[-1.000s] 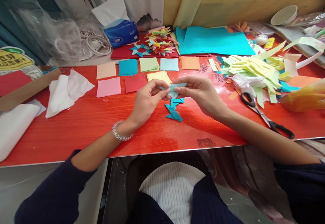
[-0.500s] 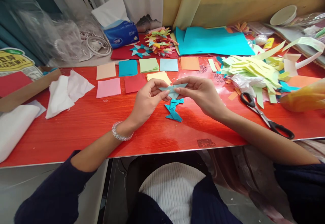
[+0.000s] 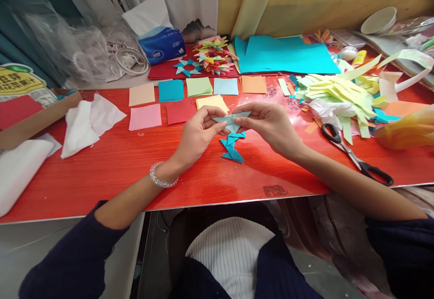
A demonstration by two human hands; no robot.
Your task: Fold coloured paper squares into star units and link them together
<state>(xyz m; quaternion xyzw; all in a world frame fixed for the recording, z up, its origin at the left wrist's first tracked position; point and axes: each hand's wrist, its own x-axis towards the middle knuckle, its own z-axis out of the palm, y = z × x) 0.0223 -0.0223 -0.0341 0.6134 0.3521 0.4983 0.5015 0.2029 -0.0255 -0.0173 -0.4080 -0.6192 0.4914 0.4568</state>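
A light blue piece of folded paper (image 3: 232, 122) is held up between both hands, its two pointed ends spreading left and right. My left hand (image 3: 200, 129) pinches its left side between thumb and fingers. On the right side, my right hand (image 3: 267, 125) grips it the same way, thumb in front. Just below, several darker blue folded paper pieces (image 3: 232, 149) lie on the red table (image 3: 190, 177), partly hidden by the held paper. Behind the hands is a stack of yellow paper squares (image 3: 213, 102), partly covered by my left hand.
Coloured paper stacks, including a pink stack (image 3: 144, 117), stand in two rows. Black-handled scissors (image 3: 354, 156) lie at the right beside pale green paper strips (image 3: 335, 93). Folded paper stars (image 3: 217, 57) and a blue tissue pack (image 3: 161, 45) sit at the back. Crumpled tissues (image 3: 84, 125) lie left.
Almost nothing differs. The folded paper and the fingers of my left hand have shifted very slightly; both hands keep their hold.
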